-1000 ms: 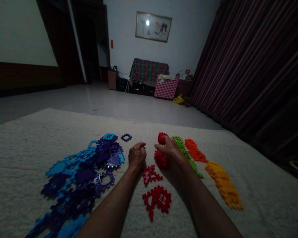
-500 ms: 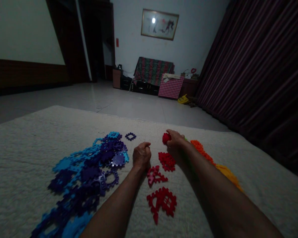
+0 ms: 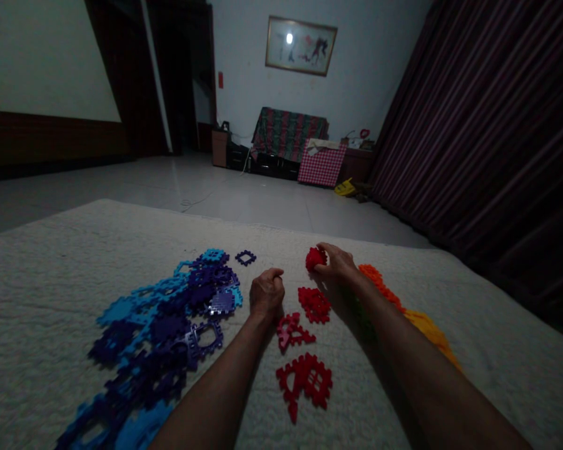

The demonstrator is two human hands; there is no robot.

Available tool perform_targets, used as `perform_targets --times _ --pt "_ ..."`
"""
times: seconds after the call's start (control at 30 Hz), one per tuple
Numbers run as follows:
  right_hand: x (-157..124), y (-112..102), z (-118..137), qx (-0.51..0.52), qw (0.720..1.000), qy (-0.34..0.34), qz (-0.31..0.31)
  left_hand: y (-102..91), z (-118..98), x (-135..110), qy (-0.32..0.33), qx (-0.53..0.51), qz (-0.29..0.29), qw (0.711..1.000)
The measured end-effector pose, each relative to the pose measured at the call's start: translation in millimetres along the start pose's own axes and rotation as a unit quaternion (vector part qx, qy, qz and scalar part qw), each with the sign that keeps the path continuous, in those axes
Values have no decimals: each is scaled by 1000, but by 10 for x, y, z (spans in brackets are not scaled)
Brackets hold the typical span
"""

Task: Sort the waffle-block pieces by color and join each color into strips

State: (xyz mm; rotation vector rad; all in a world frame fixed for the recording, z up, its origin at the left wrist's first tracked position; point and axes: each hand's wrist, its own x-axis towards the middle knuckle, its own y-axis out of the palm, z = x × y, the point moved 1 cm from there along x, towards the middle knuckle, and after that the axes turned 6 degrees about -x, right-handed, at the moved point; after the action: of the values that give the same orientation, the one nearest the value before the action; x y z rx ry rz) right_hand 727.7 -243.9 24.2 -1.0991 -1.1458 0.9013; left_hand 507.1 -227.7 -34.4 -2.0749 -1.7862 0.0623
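Observation:
My right hand [image 3: 338,262] grips a red interlocking toy tile [image 3: 314,259] between thumb and fingers, at the far end of the red group. Just nearer lies a cluster of red tiles [image 3: 315,305] on the mat. Pinkish-red pieces [image 3: 291,331] and more joined red tiles [image 3: 309,380] lie closer to me. My left hand [image 3: 267,292] rests closed on the mat, left of the red tiles; whether anything is inside its curled fingers is hidden. Left of it spreads a pile of dark blue tiles [image 3: 169,326] mixed with light blue ones [image 3: 119,310].
Orange tiles [image 3: 380,286] and yellow tiles [image 3: 429,334] lie right of my right forearm, with green ones partly hidden under it. One dark blue frame tile [image 3: 246,257] sits apart. The pale quilted mat [image 3: 488,300] ends at a tiled floor [image 3: 272,199]; a dark curtain [image 3: 478,125] hangs right.
My right hand has tilted the red tile slightly, showing more of it and of my fingers. My left hand stays in place.

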Motion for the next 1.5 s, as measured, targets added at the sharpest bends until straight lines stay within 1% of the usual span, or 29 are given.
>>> perform_targets --times 0.2,0.33,0.67,0.83,0.93,1.0,1.07,1.1,1.2,1.33,1.5 --pt "-308 12 65 -17 997 -62 -47 6 7 3 -5 -1 0 1000" --pt "-408 53 121 -45 994 -84 -49 11 13 7 -2 -5 2 1000" --pt "-383 95 111 -55 995 -72 -30 8 16 9 -1 -6 5 1000" --pt "-432 4 102 -35 997 -58 -42 14 24 9 -8 -12 2 1000" --pt "-476 -93 107 -14 999 -25 -47 19 34 12 -9 -18 2 1000" --pt "-526 -149 148 2 999 15 -32 21 38 14 -14 -19 3 1000" --pt "-600 -179 227 25 999 43 8 21 38 14 -15 -19 1 1000" --pt "-644 -183 276 40 998 45 30 20 36 13 -13 -18 0 1000" --pt "-785 -170 422 80 994 21 73 11 22 7 -2 -12 -2 1000" --pt "-927 -137 532 83 990 5 114 0 5 3 1 -2 0 1000" --pt "-984 -142 598 92 988 -8 122 1 1 7 -4 15 13 1000"
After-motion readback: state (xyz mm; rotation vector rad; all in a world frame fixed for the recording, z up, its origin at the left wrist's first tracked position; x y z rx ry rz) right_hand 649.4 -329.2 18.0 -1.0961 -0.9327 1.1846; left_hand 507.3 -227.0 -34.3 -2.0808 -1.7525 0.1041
